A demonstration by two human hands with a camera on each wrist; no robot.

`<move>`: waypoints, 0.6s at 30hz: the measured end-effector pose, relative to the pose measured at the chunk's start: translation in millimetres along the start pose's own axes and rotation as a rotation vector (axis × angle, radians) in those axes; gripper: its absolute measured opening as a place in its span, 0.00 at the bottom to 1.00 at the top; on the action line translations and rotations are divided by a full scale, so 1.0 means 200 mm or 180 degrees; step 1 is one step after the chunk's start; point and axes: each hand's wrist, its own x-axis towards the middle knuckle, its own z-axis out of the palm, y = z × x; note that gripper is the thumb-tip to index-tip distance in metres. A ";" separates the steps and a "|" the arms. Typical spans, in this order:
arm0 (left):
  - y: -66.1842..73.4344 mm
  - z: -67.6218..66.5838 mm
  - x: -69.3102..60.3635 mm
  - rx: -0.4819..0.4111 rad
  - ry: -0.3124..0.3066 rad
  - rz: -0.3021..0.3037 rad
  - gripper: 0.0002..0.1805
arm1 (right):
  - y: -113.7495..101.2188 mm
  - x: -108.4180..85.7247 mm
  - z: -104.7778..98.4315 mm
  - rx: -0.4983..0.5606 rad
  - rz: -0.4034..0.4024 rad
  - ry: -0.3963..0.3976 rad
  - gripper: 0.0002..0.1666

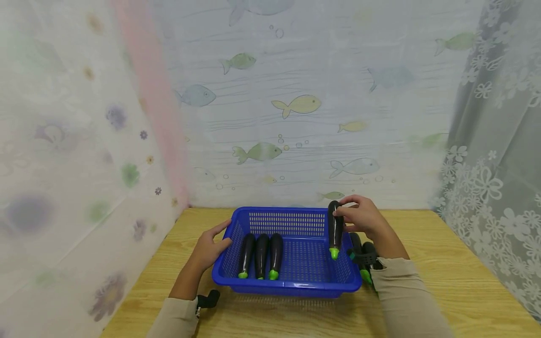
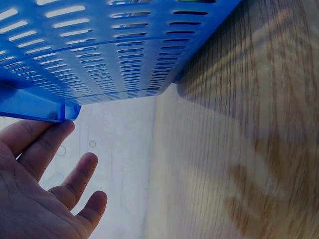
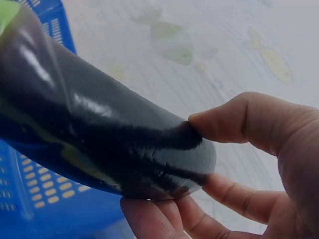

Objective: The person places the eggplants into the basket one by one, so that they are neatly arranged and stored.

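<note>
The right hand [image 1: 359, 217] pinches an eggplant [image 1: 336, 227] by its dark rounded end, over the right side of a blue basket [image 1: 291, 285]; its green stem end points down. In the right wrist view the thumb and fingers of the right hand [image 3: 249, 164] grip the end of the eggplant [image 3: 99, 114]. Three eggplants [image 1: 262, 256] lie side by side in the left part of the basket. The left hand [image 1: 209, 246] touches the basket's left rim; in the left wrist view, fingertips of the left hand [image 2: 45, 184] rest against the rim [image 2: 35, 102], other fingers extended.
More eggplants [image 1: 365, 277] lie on the wooden table [image 1: 456, 281] just right of the basket, partly hidden by the right wrist. A fish-patterned covering [image 1: 262, 188] hangs behind the table, and a lace curtain [image 1: 494, 188] is at the right.
</note>
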 end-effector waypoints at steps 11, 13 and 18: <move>-0.01 0.00 0.00 0.0044 0.0003 -0.0008 0.35 | -0.02 0.06 0.11 0.0081 0.0038 -0.0146 0.33; -0.01 0.00 0.00 0.0066 0.0014 -0.0014 0.35 | -0.03 0.07 0.13 0.0060 0.0036 -0.0166 0.33; -0.01 0.00 0.00 0.0091 0.0010 0.0003 0.35 | -0.03 0.07 0.18 0.0091 0.0072 -0.0243 0.34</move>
